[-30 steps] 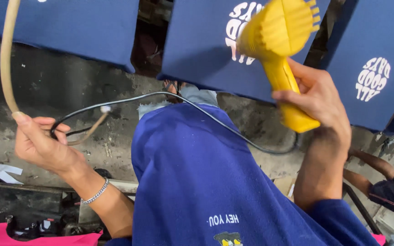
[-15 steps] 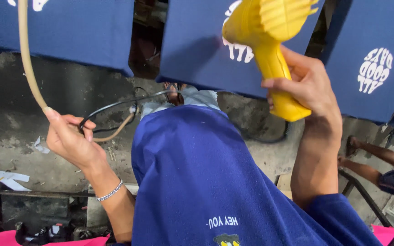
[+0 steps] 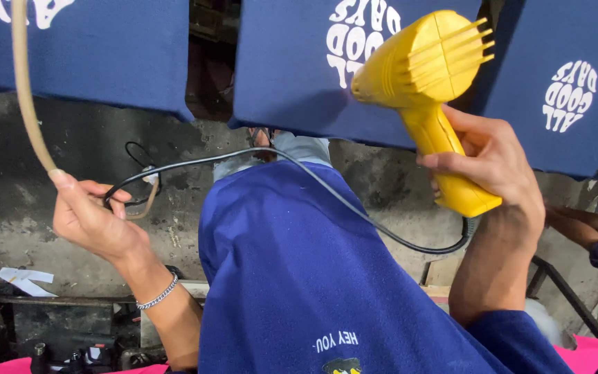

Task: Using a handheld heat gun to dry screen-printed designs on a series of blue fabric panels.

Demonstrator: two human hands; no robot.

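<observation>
Since the earlier frame the yellow heat gun has tipped further over, its slotted end now aimed up and right toward the hanging navy shirts, and the left hand has dropped lower. The gun is blocky bright yellow plastic, its black cord looping across the blue-clad torso. The right hand is clenched round its handle, while the left hand pinches a tan hose and touches the cord.

Hanging blue shirts wall off the top, the black cord crosses the middle, leaving a dark gap between shirts.
</observation>
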